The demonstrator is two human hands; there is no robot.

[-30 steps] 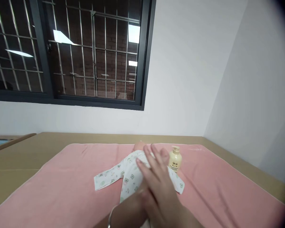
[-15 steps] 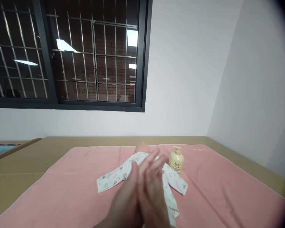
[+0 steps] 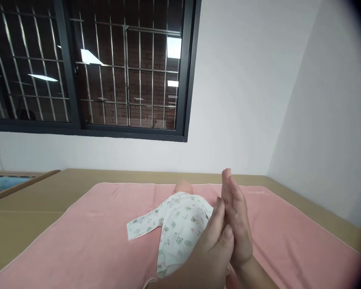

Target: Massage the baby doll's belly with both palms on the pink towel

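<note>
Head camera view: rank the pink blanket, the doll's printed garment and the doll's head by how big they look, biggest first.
1. pink blanket
2. printed garment
3. doll's head, partly hidden behind the garment and farthest from the camera, so it may look smaller than it is.

Single head-worn view, facing forward and slightly down across a pink mat (image 3: 78, 241) toward a barred window (image 3: 87, 68) and a wall corner. Hands (image 3: 225, 233) sit close at the lower edge; the mat's far end lies well off.
</note>
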